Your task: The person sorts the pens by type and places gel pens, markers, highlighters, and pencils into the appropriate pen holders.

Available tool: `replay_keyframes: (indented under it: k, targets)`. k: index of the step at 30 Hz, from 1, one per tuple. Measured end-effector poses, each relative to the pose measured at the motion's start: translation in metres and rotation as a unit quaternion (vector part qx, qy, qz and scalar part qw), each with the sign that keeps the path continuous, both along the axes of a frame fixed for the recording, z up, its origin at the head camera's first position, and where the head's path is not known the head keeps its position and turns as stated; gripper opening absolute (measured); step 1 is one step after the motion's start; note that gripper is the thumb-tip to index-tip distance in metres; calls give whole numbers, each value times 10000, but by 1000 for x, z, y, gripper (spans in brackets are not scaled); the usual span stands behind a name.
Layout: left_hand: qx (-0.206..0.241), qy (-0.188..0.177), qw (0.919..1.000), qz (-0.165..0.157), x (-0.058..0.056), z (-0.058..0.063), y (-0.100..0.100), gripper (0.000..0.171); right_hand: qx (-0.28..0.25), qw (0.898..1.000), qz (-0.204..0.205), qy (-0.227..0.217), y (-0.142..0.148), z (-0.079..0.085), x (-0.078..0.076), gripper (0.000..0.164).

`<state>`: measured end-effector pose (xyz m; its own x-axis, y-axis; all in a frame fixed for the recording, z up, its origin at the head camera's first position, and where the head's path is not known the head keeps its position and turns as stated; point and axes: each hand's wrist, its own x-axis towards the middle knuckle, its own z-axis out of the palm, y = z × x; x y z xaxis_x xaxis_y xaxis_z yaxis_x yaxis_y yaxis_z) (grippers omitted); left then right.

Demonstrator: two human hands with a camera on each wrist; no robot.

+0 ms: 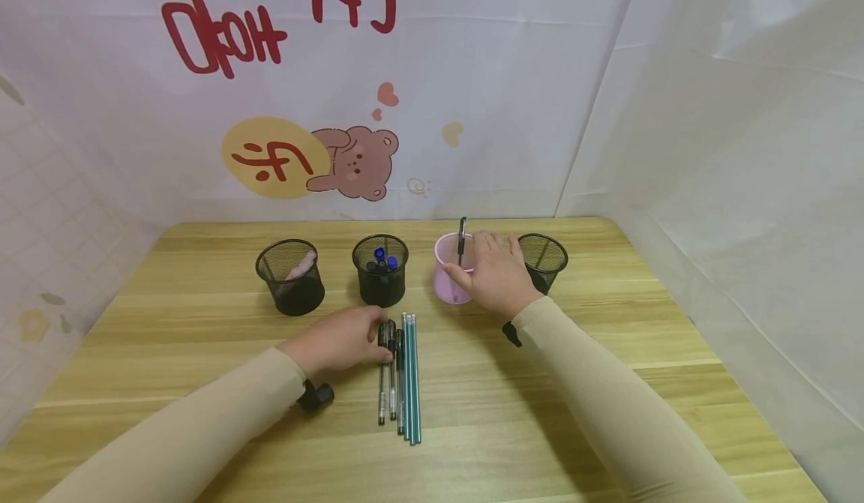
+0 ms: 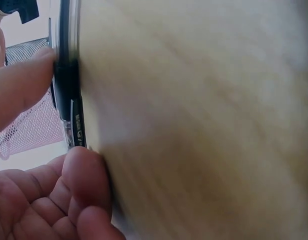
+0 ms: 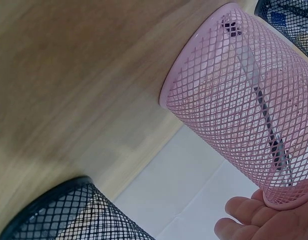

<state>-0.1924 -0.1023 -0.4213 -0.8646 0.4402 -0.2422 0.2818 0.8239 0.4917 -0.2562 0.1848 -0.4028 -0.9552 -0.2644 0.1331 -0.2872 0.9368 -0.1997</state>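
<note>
In the head view my left hand (image 1: 344,338) pinches at the dark cap end of a clear gel pen (image 1: 382,390). More black-capped pens (image 1: 400,375) and several green pencils (image 1: 412,383) lie alongside it on the table. The left wrist view shows thumb and fingertips at the pen's black cap (image 2: 68,85). My right hand (image 1: 499,274) holds the pink mesh cup (image 1: 445,282) from its right side, thumb across the front of the rim. One black-capped pen (image 1: 462,237) stands in that cup, also visible through its mesh (image 3: 209,105) in the right wrist view.
A black mesh cup (image 1: 297,293) with a pale pink item stands at far left. Another black cup (image 1: 381,289) holds several blue- and black-ended markers. The right-hand black cup (image 1: 550,259) is partly behind my right hand. A white printed sheet (image 1: 506,113) hangs behind the table.
</note>
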Motion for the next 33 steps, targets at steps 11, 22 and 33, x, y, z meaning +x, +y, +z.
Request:
replay_keyframes:
  k: [11,22,33]
  targets:
    - [151,-215,9997,-15,-5,0,-6,66,-42,10000,11,-1,0,0,0,93]
    - [154,-255,9995,-137,-5,1,-7,72,-2,10000,17,-12,1,-3,-2,95]
    - [73,-284,9995,-126,-6,5,-9,60,29,10000,7,12,2,-3,-2,94]
